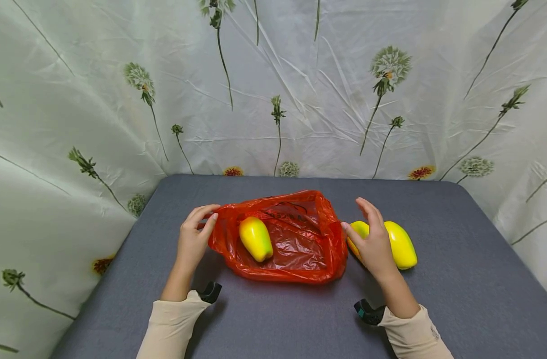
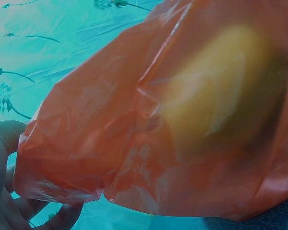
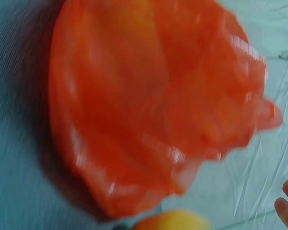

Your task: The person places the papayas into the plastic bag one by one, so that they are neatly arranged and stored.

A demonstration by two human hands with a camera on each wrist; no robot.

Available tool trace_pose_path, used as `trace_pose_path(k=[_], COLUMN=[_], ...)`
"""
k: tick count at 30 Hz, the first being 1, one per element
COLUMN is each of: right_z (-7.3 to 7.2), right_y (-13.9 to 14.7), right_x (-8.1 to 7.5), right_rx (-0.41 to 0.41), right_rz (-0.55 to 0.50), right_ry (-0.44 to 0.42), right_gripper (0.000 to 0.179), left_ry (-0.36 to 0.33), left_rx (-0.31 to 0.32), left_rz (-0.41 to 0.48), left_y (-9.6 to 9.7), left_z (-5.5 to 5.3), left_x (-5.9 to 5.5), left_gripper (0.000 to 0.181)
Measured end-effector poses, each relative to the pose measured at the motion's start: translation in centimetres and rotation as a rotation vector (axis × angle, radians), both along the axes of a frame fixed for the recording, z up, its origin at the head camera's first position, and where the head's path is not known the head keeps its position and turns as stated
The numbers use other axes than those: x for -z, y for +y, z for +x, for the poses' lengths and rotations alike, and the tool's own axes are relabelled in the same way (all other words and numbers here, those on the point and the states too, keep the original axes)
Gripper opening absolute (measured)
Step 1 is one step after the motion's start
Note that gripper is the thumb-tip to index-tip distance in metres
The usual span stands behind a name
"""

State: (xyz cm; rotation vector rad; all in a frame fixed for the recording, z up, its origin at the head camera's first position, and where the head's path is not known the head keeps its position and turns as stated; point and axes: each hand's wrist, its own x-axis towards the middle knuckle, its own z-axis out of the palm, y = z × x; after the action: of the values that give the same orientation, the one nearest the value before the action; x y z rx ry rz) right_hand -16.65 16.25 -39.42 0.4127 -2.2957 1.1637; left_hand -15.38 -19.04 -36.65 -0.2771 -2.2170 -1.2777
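A red plastic bag point(image 1: 295, 249) lies spread on the table with its mouth facing up. Inside its left part rests a yellow-green mango-like fruit point(image 1: 256, 239), which shows blurred through the film in the left wrist view. My left hand point(image 1: 194, 234) grips the bag's left rim between thumb and fingers. Over at the bag's right rim, my right hand point(image 1: 374, 244) has thumb and fingers spread; in the right wrist view its fingertips are apart from the bag point(image 3: 149, 110). Behind that hand lie two more such fruits, one partly hidden point(image 1: 359, 229) and one yellow point(image 1: 401, 247).
The grey table point(image 1: 273, 319) ends at a back edge against a hanging white cloth point(image 1: 322, 99) printed with dandelions. Dark wrist cameras sit on both wrists, the left camera point(image 1: 210, 292) and the right camera point(image 1: 369, 312).
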Motion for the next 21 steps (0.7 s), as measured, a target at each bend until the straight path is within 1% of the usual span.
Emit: trace_pose_path(k=[8,12,14,17,21], right_z=[-0.4,-0.6,-0.6,-0.5,-0.5], right_y=[3.3,4.9,5.6,6.6,7.8], right_x=[1.1,1.5,1.6,1.7,2.2], right_rx=[0.069,0.117,0.138,0.172,0.192], right_rz=[-0.004,0.028,0.045,0.069,0.095], right_ry=[-0.031,-0.062,-0.100,-0.183,-0.281], right_gripper=[0.061,0.059,0.060,0.061,0.062], left_ry=[-0.002,-0.006,-0.006,-0.006,-0.004], left_rx=[-0.001,-0.002,-0.005,-0.004,0.001], left_rz=[-0.002,-0.004,-0.007,-0.002,0.004], left_y=[0.0,0.0,0.0,0.0,0.0], left_z=[0.0,0.0,-0.1,-0.1,-0.1], left_x=[0.0,0.0,0.1,0.1,0.1], left_gripper=[0.019,0.019,0.019,0.019,0.018])
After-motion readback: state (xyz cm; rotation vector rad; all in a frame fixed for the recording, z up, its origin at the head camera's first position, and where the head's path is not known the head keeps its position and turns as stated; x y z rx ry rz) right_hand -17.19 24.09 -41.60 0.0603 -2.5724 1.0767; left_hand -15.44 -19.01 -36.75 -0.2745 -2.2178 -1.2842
